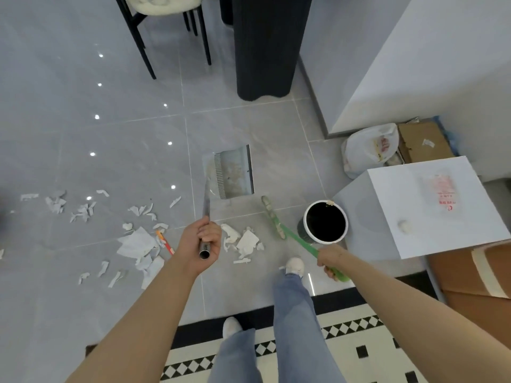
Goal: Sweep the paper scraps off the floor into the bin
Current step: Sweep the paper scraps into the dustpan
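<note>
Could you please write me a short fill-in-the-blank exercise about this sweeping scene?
1. The left hand grips the metal handle of the ____.
2. The broom in the right hand has a handle coloured ____.
3. The bin stands on the floor beside a white ____.
4. Most paper scraps lie to the ____ of the person's shoe.

Missing words: dustpan; green; box; left

Left hand (206, 239) fisted, right hand (330, 259) gripping
</note>
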`<state>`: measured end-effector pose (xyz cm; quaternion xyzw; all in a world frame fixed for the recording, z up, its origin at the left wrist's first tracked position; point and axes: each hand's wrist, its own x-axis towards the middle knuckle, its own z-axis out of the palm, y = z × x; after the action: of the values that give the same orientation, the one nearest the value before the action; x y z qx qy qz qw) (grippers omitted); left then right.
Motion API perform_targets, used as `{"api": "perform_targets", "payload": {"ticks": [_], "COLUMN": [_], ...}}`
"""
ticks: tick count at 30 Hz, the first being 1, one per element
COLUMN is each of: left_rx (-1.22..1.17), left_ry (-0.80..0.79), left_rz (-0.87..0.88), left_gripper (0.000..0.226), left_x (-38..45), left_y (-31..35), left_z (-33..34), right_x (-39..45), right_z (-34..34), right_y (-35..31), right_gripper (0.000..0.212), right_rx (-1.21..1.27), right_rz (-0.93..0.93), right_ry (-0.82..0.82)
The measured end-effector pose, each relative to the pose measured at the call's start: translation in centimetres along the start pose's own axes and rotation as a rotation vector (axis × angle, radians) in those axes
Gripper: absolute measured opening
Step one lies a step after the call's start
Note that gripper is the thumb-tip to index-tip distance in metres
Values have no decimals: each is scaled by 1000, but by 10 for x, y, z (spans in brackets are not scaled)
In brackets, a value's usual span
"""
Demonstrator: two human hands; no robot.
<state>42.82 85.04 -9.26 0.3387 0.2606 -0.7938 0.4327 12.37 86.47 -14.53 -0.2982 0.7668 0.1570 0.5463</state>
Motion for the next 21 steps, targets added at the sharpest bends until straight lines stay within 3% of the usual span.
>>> {"api": "perform_targets", "payload": {"ticks": [5,10,15,21], "left_rx": [2,-16,39,102], "left_ry": [14,17,58,127], "left_rz": [-43,-85,-62,-46], "left_gripper": [46,35,35,37], "left_x": [-12,-16,-16,-19], "left_y": [-3,-9,-16,-28], "left_z": [-19,-34,-51,-57], "right_x": [-20,-28,-29,-38], "right_z": [6,32,48,57], "right_y": [46,73,79,76], "right_gripper": [41,10,16,15], "right_rx": [13,142,136,59], "right_rz": [0,216,269,186], "right_ry": [100,17,-77,-41]}}
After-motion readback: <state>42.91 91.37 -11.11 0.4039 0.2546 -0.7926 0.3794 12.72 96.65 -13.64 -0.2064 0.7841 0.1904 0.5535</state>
